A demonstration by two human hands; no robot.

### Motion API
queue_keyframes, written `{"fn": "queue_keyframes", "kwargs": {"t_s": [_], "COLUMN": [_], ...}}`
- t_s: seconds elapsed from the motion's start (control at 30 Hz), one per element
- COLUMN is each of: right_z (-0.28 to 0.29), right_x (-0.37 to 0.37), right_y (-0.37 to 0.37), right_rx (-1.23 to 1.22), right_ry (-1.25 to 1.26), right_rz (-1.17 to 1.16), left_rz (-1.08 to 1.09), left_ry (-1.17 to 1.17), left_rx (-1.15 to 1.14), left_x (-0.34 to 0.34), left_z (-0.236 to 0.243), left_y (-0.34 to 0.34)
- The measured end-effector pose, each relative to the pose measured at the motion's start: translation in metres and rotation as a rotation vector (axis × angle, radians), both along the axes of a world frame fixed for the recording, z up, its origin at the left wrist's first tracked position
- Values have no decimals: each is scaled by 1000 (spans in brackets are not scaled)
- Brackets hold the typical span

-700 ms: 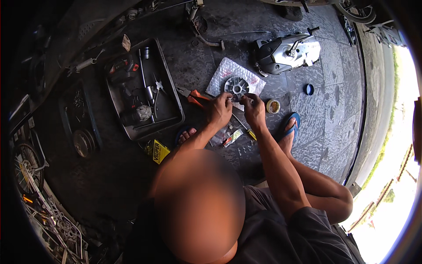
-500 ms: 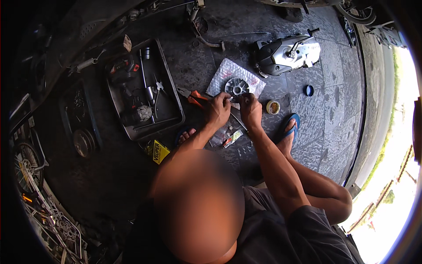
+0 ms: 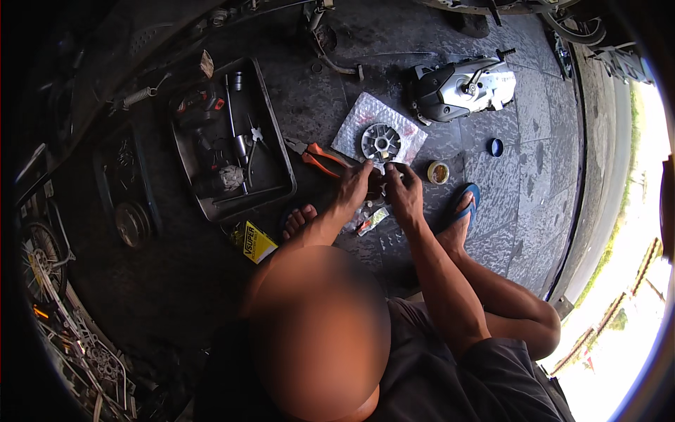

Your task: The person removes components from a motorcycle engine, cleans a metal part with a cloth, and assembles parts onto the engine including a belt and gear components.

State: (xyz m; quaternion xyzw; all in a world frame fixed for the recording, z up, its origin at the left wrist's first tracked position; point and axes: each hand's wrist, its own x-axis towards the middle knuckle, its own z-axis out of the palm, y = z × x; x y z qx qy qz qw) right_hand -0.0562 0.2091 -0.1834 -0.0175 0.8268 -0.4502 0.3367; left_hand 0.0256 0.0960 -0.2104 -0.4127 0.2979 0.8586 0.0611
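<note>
My left hand (image 3: 355, 184) and my right hand (image 3: 403, 186) are closed around a small metal piece (image 3: 379, 167), partly hidden by the fingers, with the thumbs near each other. Just beyond them, a round ribbed metal hub (image 3: 382, 142) lies on a silver bubble sheet (image 3: 350, 127). Orange-handled pliers (image 3: 322, 158) lie left of my hands. An open jar of yellowish paste (image 3: 437, 172) stands to the right, and a blue cap (image 3: 496, 147) is farther right. Small packets (image 3: 373, 220) lie below my hands.
A black tool tray (image 3: 191, 162) with a drill, sockets and pliers is at the left, beside a yellow package (image 3: 256, 246). A silver engine cover (image 3: 464, 88) lies at the back right. Bicycle-like wheels and frames (image 3: 49, 267) line the left edge. My sandaled feet flank the hands.
Both hands have moved slightly down, away from the hub, with the small piece between them. The hub now shows more fully on the sheet.
</note>
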Motion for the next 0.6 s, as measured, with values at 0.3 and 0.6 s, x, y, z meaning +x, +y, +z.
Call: {"fn": "queue_keyframes", "kwargs": {"t_s": [0.3, 0.6], "right_z": [34, 45], "right_x": [47, 16], "right_y": [-8, 9], "right_rx": [23, -488], "right_ry": [437, -379], "right_rz": [277, -81], "left_rz": [94, 86], "left_ry": [231, 206], "left_rx": [663, 556], "left_x": [6, 12], "left_z": [-4, -20], "left_y": [15, 17]}}
